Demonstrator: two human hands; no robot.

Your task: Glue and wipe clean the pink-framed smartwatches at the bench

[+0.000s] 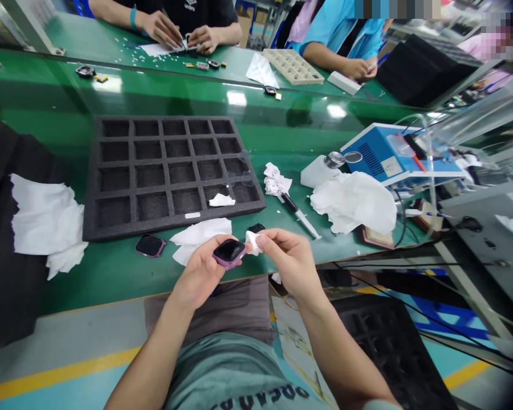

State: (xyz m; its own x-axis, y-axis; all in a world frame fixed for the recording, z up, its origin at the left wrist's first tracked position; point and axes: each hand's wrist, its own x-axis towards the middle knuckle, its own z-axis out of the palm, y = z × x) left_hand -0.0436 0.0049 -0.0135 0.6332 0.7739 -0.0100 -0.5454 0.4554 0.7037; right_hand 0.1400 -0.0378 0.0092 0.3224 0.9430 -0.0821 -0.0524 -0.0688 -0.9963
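Observation:
My left hand [200, 272] grips a smartwatch body [229, 251] with a dark screen and a purple frame, screen facing up. Pinched in my right hand [291, 259] is a small wad of white tissue [253, 241], right beside the watch's edge; whether it touches is hard to tell. A second purple-framed watch body [150, 245] lies on the green bench to the left. White wipes [202, 234] rest on the bench behind my left hand. Partly hidden behind my right hand is a small black item [256, 228].
A black foam tray [132, 182] with square compartments lies ahead, a tissue scrap [222, 200] on it. Rightward are a syringe [301, 216], a white dispenser bottle [318, 172], a wipe pile [354, 202] and a blue machine [393, 154]. Two co-workers' hands [205, 40] work across the bench.

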